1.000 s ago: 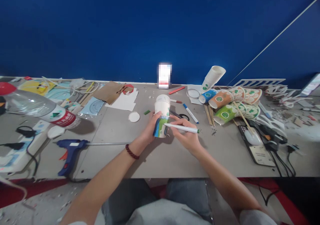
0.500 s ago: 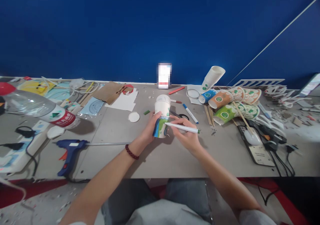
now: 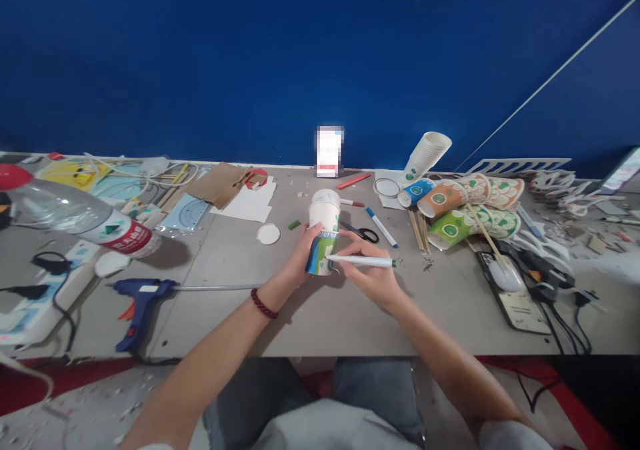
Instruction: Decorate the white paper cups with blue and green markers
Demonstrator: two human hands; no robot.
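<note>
My left hand (image 3: 299, 253) is wrapped round a paper cup (image 3: 325, 245), white at the top with blue and green colouring on its lower part. Between the fingers of my right hand (image 3: 373, 273) is a white marker (image 3: 367, 261) with a green end. The marker's tip meets the coloured part of the cup, or lies just in front of it; I cannot tell which. Beyond the right hand are scissors (image 3: 369, 235), partly hidden, and a blue-capped marker (image 3: 381, 227). A small green cap (image 3: 294, 225) lies left of the cup, near a white paper disc (image 3: 269, 234).
On the left are a blue glue gun (image 3: 145, 303), a large water bottle (image 3: 90, 217) and a power strip (image 3: 55, 303). Stacked paper cups (image 3: 440, 200) and a phone (image 3: 517, 303) with a mouse (image 3: 505, 277) on it occupy the right. A lit screen (image 3: 329, 150) stands by the blue wall.
The marker's tip has moved slightly down and left across the cup, and the marker lies more level. My left hand and the cup have hardly moved.
</note>
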